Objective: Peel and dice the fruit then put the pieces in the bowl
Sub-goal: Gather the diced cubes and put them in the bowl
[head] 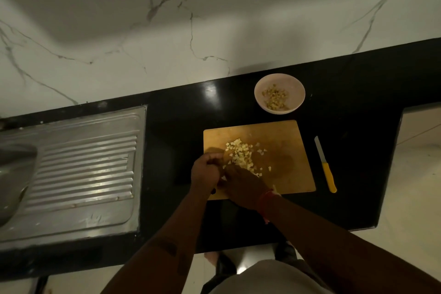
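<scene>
Dice point(241, 154) are heaped on the board point(286, 131), set on the black worktop point(181, 126). The left hand point(206, 172) is curled at the heap's near edge, some pieces apparently pinched; the right hand point(243, 184) is cupped beside it, its grip not clearly seen. More pieces are held in the bowl point(260, 100) behind. A knife point(325, 164) is laid right of the board.

Black glossy table point(181, 126). Steel sink drainboard point(78, 172) set into it at left, ribbed. White marble-veined wall point(191, 19) behind. Pale floor point(417, 186) at right.
</scene>
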Motion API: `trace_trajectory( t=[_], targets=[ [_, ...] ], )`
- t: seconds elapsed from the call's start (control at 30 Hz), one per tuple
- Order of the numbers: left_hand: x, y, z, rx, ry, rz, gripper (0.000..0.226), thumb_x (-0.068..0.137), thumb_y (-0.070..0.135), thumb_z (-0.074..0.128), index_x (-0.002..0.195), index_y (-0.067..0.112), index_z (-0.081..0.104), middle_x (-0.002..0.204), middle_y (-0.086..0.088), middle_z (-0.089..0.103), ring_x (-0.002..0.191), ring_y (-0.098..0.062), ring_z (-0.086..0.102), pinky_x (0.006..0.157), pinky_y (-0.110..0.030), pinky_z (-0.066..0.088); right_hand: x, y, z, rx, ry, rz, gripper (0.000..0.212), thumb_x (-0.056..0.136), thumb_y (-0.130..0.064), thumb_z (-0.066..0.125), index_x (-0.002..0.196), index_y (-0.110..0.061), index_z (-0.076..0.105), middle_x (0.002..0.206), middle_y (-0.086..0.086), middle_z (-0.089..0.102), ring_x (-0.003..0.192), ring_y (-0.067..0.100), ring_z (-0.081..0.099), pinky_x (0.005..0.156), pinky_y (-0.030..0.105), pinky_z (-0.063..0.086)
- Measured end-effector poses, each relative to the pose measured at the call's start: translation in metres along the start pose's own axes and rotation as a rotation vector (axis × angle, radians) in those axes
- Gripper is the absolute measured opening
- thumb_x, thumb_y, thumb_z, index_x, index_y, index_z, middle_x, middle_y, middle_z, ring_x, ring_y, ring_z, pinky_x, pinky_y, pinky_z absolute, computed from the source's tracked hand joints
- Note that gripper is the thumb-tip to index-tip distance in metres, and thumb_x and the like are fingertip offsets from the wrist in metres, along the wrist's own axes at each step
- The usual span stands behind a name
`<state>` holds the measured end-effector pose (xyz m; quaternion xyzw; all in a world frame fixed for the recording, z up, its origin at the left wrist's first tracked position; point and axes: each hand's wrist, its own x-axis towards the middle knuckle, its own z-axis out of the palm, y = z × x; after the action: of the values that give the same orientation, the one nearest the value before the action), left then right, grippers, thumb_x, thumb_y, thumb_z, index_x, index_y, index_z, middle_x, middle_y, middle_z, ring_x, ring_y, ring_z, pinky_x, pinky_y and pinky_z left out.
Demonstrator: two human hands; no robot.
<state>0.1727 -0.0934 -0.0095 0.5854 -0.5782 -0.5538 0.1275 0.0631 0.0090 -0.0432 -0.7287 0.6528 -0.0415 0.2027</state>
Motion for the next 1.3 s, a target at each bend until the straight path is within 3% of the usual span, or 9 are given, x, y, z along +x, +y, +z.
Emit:
trace_trajectory(
  t=[0.13,0.27,0.37,0.47,0.57,0.7,0.8,1.03,1.3],
  targets=[
    [0.002,-0.008,-0.004,0.047,-0.022,0.015,0.045,0.093,-0.005,0.048,0.097,0.033,0.073,0.124,0.008,0.066,0.113,-0.015,0.061,0.097,-0.043,0.054,0.001,0.010,-0.013,-0.002,0.065,0.107,0.046,0.102,-0.044,0.039,0.138,-0.020,0.056,0.141,0.008,0.048,0.126,0.032,0.047,0.104,0.043,0.043],
    [0.004,-0.006,0.001,0.059,-0.043,0.024,0.037,0.097,0.003,0.049,0.101,0.031,0.073,0.121,0.010,0.064,0.109,-0.011,0.059,0.097,-0.039,0.054,-0.014,0.030,-0.029,0.096,0.228,0.142,0.031,0.093,-0.038,0.044,0.104,-0.019,0.066,0.104,0.009,0.051,0.092,0.028,0.053,0.074,0.042,0.052],
    [0.007,-0.003,0.003,0.109,-0.014,0.093,0.024,0.099,0.009,0.057,0.108,0.023,0.074,0.106,0.014,0.064,0.094,0.000,0.058,0.082,-0.021,0.050,-0.030,0.042,-0.033,0.294,0.318,0.277,0.018,0.095,-0.029,0.061,0.108,-0.018,0.067,0.110,0.006,0.050,0.100,0.027,0.056,0.082,0.038,0.050],
    [0.011,-0.007,0.002,0.202,0.103,0.071,0.016,0.098,0.016,0.060,0.111,0.020,0.069,0.102,0.009,0.062,0.084,-0.004,0.061,0.068,-0.019,0.049,-0.051,0.051,-0.027,0.371,0.233,0.500,0.053,0.092,-0.039,0.069,0.139,-0.021,0.051,0.137,0.005,0.044,0.126,0.026,0.045,0.102,0.038,0.042],
    [0.011,-0.014,0.005,0.327,0.138,-0.031,0.027,0.092,0.025,0.061,0.118,0.017,0.064,0.116,-0.005,0.061,0.091,-0.019,0.064,0.078,-0.041,0.060,-0.063,0.055,-0.019,0.513,0.178,0.638,0.090,0.076,-0.042,0.084,0.148,-0.024,0.033,0.147,0.005,0.034,0.135,0.031,0.038,0.108,0.047,0.041],
    [0.001,-0.004,0.023,0.270,0.099,-0.024,0.023,0.097,0.013,0.056,0.117,0.018,0.065,0.125,-0.004,0.061,0.111,-0.022,0.059,0.086,-0.032,0.049,-0.049,0.039,-0.016,0.468,0.066,0.569,0.108,0.080,-0.035,0.082,0.160,-0.024,0.011,0.159,0.012,0.018,0.146,0.036,0.021,0.119,0.047,0.028],
    [-0.005,0.010,0.036,0.196,0.067,-0.018,0.030,0.097,0.008,0.050,0.119,0.020,0.066,0.115,0.001,0.061,0.110,-0.020,0.057,0.093,-0.032,0.049,-0.032,0.031,-0.012,0.420,0.077,0.567,0.098,0.090,-0.038,0.072,0.161,-0.020,0.006,0.164,0.017,0.006,0.151,0.038,0.013,0.120,0.045,0.026],
    [0.010,0.006,0.027,0.125,0.048,-0.020,0.034,0.095,0.005,0.052,0.085,0.035,0.066,0.094,0.022,0.057,0.103,-0.014,0.058,0.101,-0.043,0.052,-0.029,0.041,-0.027,0.323,0.308,0.433,0.048,0.093,-0.031,0.068,0.136,-0.018,0.049,0.145,0.009,0.035,0.129,0.028,0.045,0.101,0.037,0.043],
    [0.006,-0.010,0.022,0.017,0.066,-0.104,0.035,0.091,0.003,0.052,0.088,0.032,0.072,0.114,0.005,0.066,0.109,-0.018,0.060,0.099,-0.047,0.053,-0.026,0.007,-0.001,0.039,0.232,0.010,0.030,0.099,-0.033,0.043,0.112,-0.023,0.069,0.109,0.002,0.055,0.095,0.022,0.060,0.066,0.030,0.055]
  ],
)
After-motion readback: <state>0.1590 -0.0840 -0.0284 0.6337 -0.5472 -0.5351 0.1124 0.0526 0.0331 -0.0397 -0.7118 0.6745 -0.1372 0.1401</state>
